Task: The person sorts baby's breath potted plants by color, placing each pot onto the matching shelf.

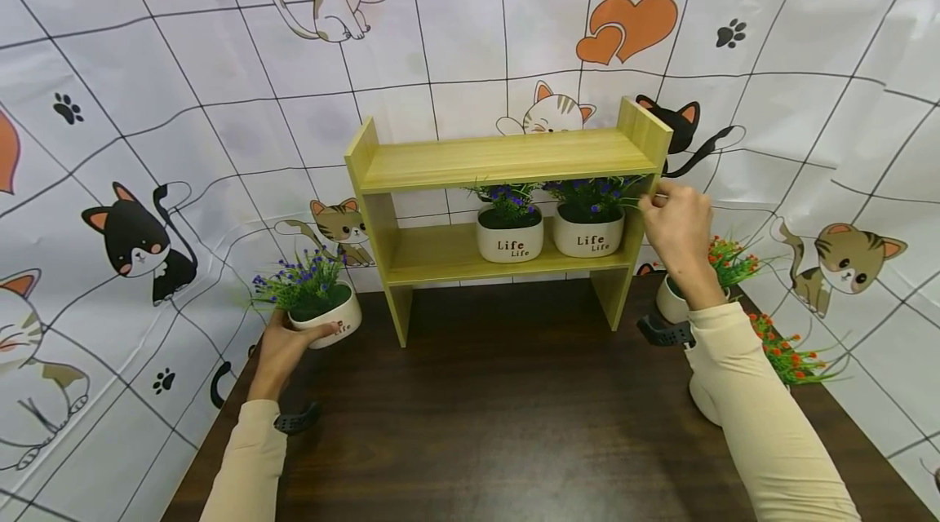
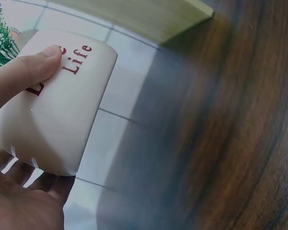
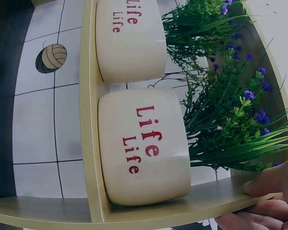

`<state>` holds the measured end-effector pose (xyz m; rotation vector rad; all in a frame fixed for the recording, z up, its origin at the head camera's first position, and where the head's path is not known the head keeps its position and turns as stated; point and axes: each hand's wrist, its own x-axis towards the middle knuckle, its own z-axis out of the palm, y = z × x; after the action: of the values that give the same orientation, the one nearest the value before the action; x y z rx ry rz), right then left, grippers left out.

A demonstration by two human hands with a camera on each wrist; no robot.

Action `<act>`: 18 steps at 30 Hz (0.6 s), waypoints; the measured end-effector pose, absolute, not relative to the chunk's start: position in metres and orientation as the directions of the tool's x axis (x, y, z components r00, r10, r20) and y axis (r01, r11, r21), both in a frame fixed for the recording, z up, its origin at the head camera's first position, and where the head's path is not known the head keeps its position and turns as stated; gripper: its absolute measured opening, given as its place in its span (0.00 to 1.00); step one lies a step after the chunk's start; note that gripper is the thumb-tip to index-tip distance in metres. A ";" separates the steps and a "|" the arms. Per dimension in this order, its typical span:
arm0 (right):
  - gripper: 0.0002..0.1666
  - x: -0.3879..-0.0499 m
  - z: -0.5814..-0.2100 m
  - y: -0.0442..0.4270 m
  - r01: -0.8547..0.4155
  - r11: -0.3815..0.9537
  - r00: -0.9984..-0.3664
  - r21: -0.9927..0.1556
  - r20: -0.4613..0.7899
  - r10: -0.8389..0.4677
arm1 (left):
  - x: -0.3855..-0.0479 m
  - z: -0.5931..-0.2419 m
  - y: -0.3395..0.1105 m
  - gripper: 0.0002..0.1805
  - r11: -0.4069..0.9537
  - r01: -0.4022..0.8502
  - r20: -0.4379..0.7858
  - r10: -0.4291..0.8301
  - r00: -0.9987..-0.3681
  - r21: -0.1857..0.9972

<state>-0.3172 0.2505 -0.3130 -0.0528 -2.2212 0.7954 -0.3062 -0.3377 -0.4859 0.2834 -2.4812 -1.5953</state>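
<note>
Left hand (image 1: 285,349) grips a purple-flowered "Life" planter (image 1: 317,306), tilted, near the desk (image 1: 499,408)'s back-left corner; right hand (image 1: 679,232) pinches the wooden shelf (image 1: 507,159)'s right side panel (image 1: 615,298), beside two matching planters (image 1: 510,238) (image 1: 589,234) on its lower board (image 1: 433,253).

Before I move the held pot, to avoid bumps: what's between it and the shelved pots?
The head view shows the shelf's left panel, then bare lower board.

Red "Life Life" on left shelf pot (image 1: 510,238), same on right shelf pot (image 1: 590,235), third pot (image 2: 67,115), partly behind thumb (image 2: 31,72)
</note>
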 end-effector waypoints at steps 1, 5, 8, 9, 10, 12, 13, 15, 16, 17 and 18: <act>0.15 -0.317 -0.313 0.250 -0.200 0.804 -0.710 -0.559 0.649 0.275 | -0.304 -0.483 -0.336 0.56 0.408 -0.058 0.052 -0.252 -0.966 0.911; 0.15 -0.317 -0.313 0.249 -0.201 0.803 -0.712 -0.561 0.647 0.273 | -0.297 -0.472 -0.332 0.56 0.413 -0.038 0.073 -0.249 -0.966 0.910; 0.15 -0.317 -0.312 0.249 -0.204 0.803 -0.712 -0.560 0.648 0.271 | -0.293 -0.464 -0.329 0.56 0.420 -0.023 0.087 -0.240 -0.967 0.907; 0.15 -0.317 -0.312 0.249 -0.205 0.803 -0.713 -0.560 0.648 0.270 | -0.292 -0.461 -0.327 0.55 0.424 -0.019 0.092 -0.239 -0.967 0.906; 0.15 -0.317 -0.312 0.249 -0.203 0.803 -0.713 -0.560 0.647 0.270 | -0.291 -0.458 -0.326 0.55 0.428 -0.013 0.097 -0.235 -0.967 0.904; 0.16 -0.317 -0.312 0.249 -0.200 0.804 -0.714 -0.561 0.645 0.272 | -0.287 -0.453 -0.323 0.54 0.438 0.000 0.111 -0.228 -0.967 0.899; 0.16 -0.317 -0.312 0.249 -0.197 0.804 -0.715 -0.561 0.643 0.273 | -0.285 -0.451 -0.321 0.54 0.441 0.007 0.118 -0.225 -0.967 0.897; 0.16 -0.317 -0.313 0.250 -0.193 0.804 -0.717 -0.562 0.641 0.275 | -0.281 -0.445 -0.318 0.53 0.441 0.026 0.135 -0.217 -0.967 0.897; 0.16 -0.317 -0.312 0.250 -0.192 0.804 -0.717 -0.563 0.640 0.276 | -0.279 -0.443 -0.315 0.52 0.436 0.038 0.143 -0.210 -0.967 0.899; 0.16 -0.317 -0.312 0.250 -0.193 0.803 -0.718 -0.563 0.639 0.276 | -0.277 -0.440 -0.313 0.52 0.429 0.049 0.151 -0.205 -0.967 0.902; 0.16 -0.317 -0.312 0.250 -0.193 0.803 -0.718 -0.563 0.639 0.276 | -0.275 -0.437 -0.310 0.52 0.425 0.062 0.160 -0.198 -0.967 0.903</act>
<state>-0.3166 0.2502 -0.3124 -0.0612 -2.2337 0.8001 -0.2748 -0.3104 -0.4366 0.1187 -2.4382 -1.5606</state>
